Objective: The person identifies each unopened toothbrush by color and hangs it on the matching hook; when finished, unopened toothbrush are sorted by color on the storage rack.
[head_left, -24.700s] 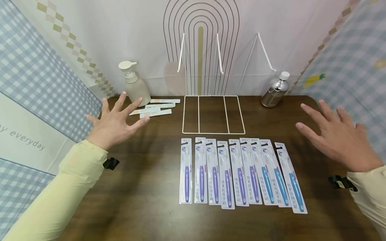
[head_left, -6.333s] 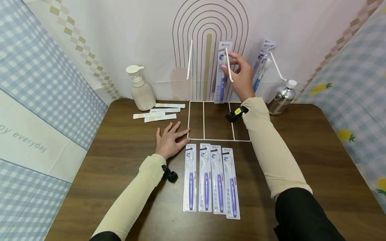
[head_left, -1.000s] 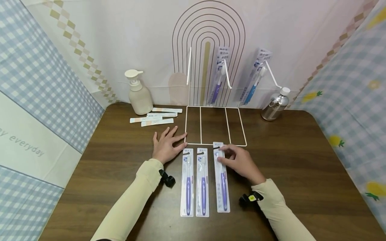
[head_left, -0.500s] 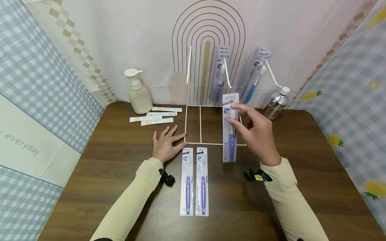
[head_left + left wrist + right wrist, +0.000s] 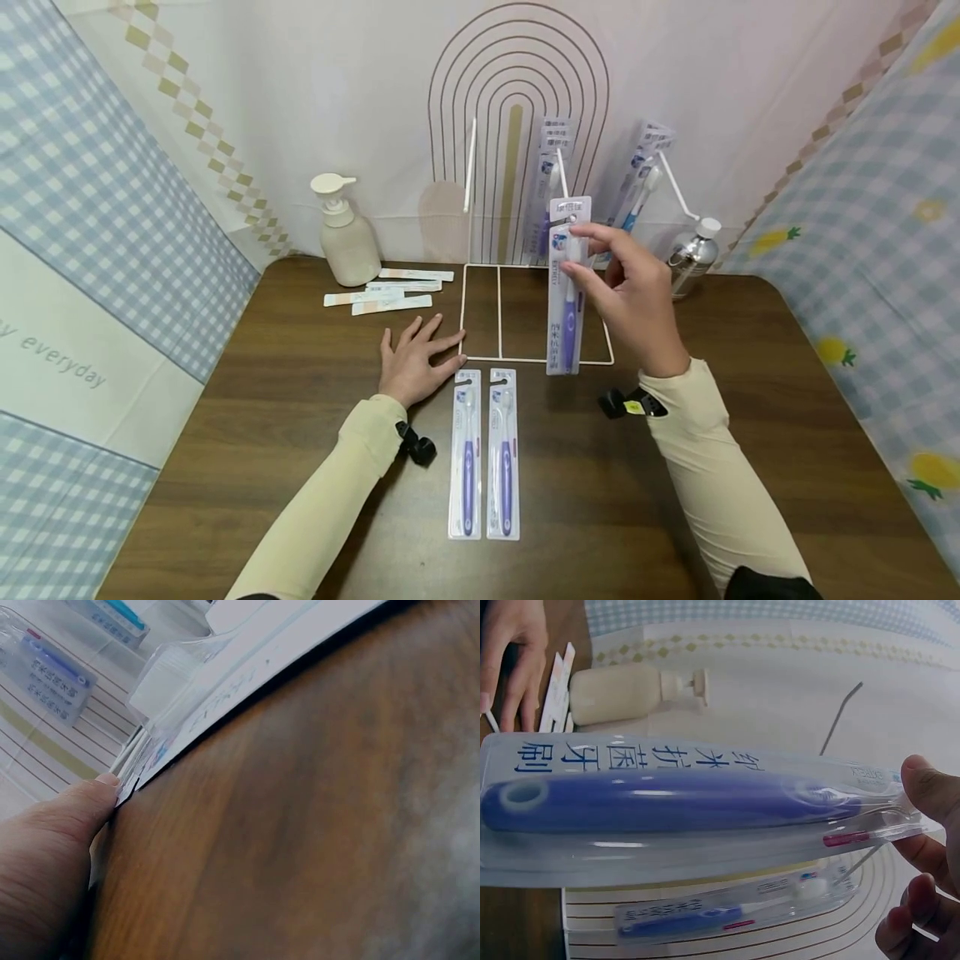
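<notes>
My right hand (image 5: 639, 293) pinches a packaged purple toothbrush (image 5: 556, 329) upright between thumb and fingers, above the front of the white wire rack (image 5: 517, 360). The package's hanging slot is right at the tip of the middle hook (image 5: 562, 175). In the right wrist view the purple handle (image 5: 652, 802) reaches left from the fingers. Purple toothbrush packs (image 5: 550, 179) hang on the middle hook, blue ones (image 5: 637, 196) on the right hook (image 5: 678, 187). My left hand (image 5: 415, 367) lies with fingers spread on the table, fingertips at the rack's left front corner.
Two packaged purple toothbrushes (image 5: 467, 467) lie side by side before the rack. The left hook (image 5: 470, 167) bears nothing. A pump bottle (image 5: 348, 242) and several paper sachets (image 5: 392, 305) are at the back left. A silver bottle (image 5: 692, 258) stands right of the rack.
My right hand has lifted a purple toothbrush pack from the table and brought it up to the middle hook's tip. The left hand has stayed in place.
</notes>
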Demonstrator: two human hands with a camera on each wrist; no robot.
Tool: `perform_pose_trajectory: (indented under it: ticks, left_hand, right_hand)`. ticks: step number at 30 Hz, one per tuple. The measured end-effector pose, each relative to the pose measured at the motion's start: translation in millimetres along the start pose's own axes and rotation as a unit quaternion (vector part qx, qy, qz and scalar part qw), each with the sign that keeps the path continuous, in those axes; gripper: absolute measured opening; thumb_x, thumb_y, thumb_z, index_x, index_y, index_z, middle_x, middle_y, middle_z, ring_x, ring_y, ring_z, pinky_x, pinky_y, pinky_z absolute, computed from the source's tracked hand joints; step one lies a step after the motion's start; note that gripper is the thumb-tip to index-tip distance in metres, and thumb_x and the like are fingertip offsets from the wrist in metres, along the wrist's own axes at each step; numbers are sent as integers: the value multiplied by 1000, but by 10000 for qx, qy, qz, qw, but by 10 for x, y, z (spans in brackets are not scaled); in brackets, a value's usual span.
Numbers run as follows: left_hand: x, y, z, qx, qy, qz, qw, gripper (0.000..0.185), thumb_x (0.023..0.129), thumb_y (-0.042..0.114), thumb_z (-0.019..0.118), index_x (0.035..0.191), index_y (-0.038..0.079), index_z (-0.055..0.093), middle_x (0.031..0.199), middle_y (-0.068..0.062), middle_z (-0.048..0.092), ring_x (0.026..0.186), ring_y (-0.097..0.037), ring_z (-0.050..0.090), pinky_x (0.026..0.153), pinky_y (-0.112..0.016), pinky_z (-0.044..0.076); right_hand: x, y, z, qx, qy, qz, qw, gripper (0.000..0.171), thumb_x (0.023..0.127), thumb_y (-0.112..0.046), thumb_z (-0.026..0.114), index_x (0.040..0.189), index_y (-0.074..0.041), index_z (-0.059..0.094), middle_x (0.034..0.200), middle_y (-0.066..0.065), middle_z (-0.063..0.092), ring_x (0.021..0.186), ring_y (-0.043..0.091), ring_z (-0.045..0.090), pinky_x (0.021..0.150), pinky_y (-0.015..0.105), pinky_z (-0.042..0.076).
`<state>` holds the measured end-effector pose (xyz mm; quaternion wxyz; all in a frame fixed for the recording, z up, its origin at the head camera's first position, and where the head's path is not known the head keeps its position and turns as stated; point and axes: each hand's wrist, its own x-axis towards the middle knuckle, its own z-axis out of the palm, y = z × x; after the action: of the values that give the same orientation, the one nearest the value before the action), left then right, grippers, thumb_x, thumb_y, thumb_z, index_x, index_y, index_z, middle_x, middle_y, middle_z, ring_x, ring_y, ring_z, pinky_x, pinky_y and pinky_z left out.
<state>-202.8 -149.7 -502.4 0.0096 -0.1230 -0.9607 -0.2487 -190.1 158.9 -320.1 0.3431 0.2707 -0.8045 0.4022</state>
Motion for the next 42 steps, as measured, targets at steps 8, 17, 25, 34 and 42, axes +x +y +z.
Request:
perform_pose_trajectory:
  ticks: [8,17,25,34,42]
  left_hand:
    - [-6,-3,-10,42,-13,-28,10000,53,101,63,60,151,45,57,172,3,31,161,-27,17,123,-67,-8]
    - [-21,25,-31,9,-62,-26,10000,53,101,61,61,151,45,57,172,2,31,161,-28,18,123,-68,-8]
    - [-24,49,-58,20,-69,-54,10000,52,101,60,62,151,45,57,172,3,30,161,-27,17,123,-66,-10]
    - [-30,23,-30,76,-65,-33,9999,52,101,63,60,151,47,56,172,4,30,161,-26,18,123,-67,-8]
    - [-18,2,-3,32,90,65,9999,52,100,61,62,150,45,59,171,2,34,160,-29,21,123,-69,-6]
  right_hand:
    - [150,316,270,339,241,420,9983,41,89,-10,86,128,-4,73,99,15,75,53,10,39,51,21,31]
    - [494,688,578,670,606,1015,9907,41,91,-11,85,128,-3,72,100,17,75,55,10,39,54,20,32]
    - [619,785,602,722,504,1345,9870,40,94,-14,82,132,-8,71,101,14,73,57,10,41,56,22,36]
    - [619,806,591,626,424,1352,9879,39,95,-17,82,131,-8,71,107,13,74,59,10,44,58,22,38]
    - [507,743,536,567,655,1049,9907,42,87,-14,89,126,-7,74,117,5,59,65,10,43,60,21,39]
